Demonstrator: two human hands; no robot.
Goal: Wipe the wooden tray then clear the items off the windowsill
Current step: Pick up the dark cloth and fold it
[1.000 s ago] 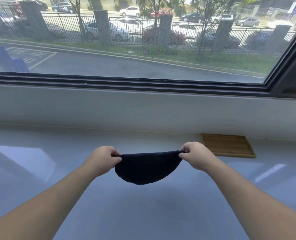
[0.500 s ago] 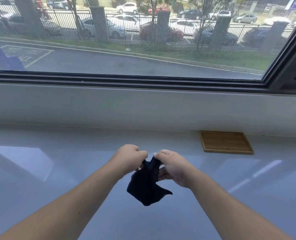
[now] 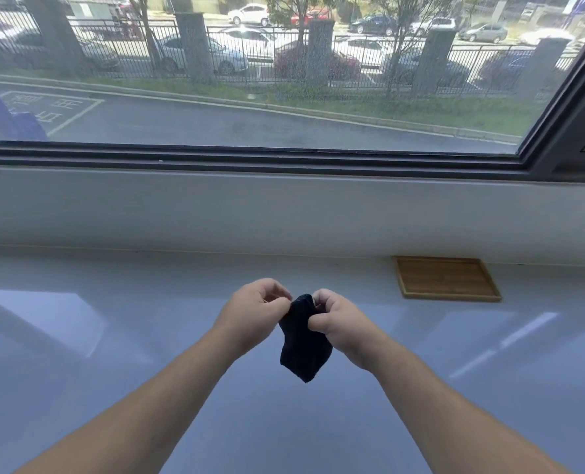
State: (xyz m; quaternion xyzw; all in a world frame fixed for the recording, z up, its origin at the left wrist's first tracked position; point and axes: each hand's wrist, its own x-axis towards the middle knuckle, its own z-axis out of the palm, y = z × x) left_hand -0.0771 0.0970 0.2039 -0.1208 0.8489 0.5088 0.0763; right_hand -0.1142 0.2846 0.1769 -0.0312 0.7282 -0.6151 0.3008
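A small dark cloth (image 3: 303,347) hangs folded between my two hands above the glossy white windowsill (image 3: 113,336). My left hand (image 3: 255,311) pinches its upper left edge. My right hand (image 3: 339,321) grips its upper right side, the two hands nearly touching. A flat rectangular wooden tray (image 3: 446,278) lies on the sill against the back wall, to the right of and beyond my right hand, with nothing on it.
A low white wall (image 3: 284,213) rises behind the sill up to a dark window frame (image 3: 250,159). The frame's corner post stands at the far right (image 3: 578,107). Outside are a road, a fence and parked cars.
A second ago the cloth was stretched wide between my hands. My hands have come together and the cloth is folded, hanging down between them.
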